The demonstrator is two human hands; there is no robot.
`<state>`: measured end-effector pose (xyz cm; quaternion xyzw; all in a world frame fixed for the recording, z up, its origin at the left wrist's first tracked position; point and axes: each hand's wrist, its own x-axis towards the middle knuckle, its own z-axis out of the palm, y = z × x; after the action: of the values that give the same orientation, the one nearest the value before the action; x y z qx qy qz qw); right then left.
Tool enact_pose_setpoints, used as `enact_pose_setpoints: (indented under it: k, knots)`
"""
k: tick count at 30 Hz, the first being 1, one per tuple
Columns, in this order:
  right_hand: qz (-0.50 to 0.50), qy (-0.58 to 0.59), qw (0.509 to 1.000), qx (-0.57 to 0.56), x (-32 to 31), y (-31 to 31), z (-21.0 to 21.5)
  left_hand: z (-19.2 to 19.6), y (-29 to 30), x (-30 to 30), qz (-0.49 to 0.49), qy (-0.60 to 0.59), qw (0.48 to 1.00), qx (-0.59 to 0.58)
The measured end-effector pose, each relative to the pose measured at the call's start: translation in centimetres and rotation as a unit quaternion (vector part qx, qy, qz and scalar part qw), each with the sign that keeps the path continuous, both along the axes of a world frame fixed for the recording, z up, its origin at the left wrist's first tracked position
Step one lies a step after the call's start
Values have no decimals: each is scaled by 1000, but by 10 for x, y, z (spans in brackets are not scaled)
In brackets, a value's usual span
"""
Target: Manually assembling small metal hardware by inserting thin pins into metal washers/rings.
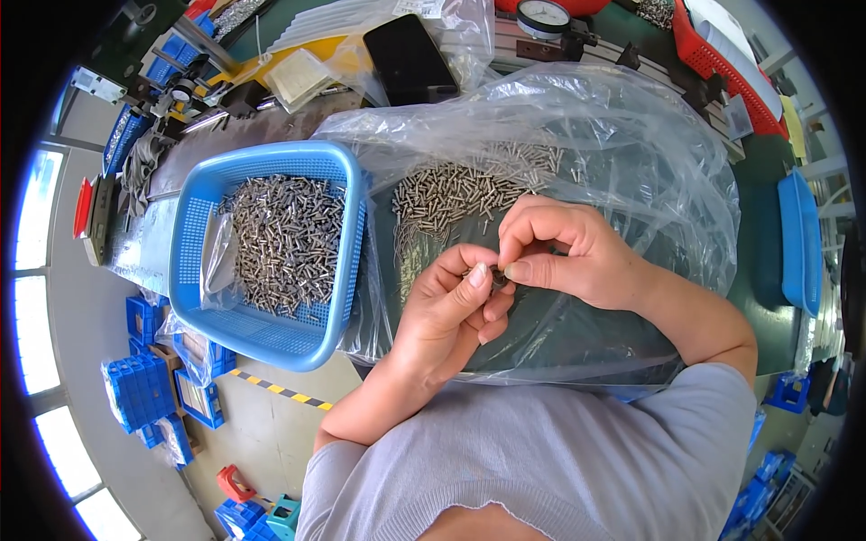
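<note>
My left hand [442, 316] is closed, its thumb and fingers around a few small dark metal parts [498, 279] that the fingers mostly cover. Close against it, my right hand [577, 252] pinches thumb and forefinger together at the same spot; whatever lies between those fingertips is too small to make out. Just beyond both hands, a loose pile of small metal pins [451, 197] is spread on a clear plastic sheet [622, 135]. To the left stands a blue plastic basket [338, 311] holding a heap of similar short metal pieces [289, 239] and a clear plastic bag [219, 261].
A black phone [410, 59] lies at the back of the table, near a dial gauge [544, 16] on a metal fixture. A red basket [722, 68] is at the far right, and a blue tray [799, 243] at the right edge. Blue crates [140, 394] stand on the floor.
</note>
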<state>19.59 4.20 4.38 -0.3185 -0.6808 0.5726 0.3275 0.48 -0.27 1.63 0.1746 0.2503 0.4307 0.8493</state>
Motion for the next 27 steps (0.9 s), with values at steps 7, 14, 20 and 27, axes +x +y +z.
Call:
enact_pose_setpoints:
  k: [7, 14, 20, 27]
  knots:
    - [1, -46, 999, -8, -3, -1, 8, 0, 1, 1, -17, 9, 1000, 24]
    - [-3, -31, 997, 70, -3, -1, 1, 1, 2, -1, -35, -21, 999, 26]
    - [-45, -64, 968, 238, -3, 0, 0, 3, 0, 2, 1, 18, 1000, 4]
    - [-95, -104, 933, 331, -3, 6, -2, 2, 0, 1, 42, -26, 999, 4]
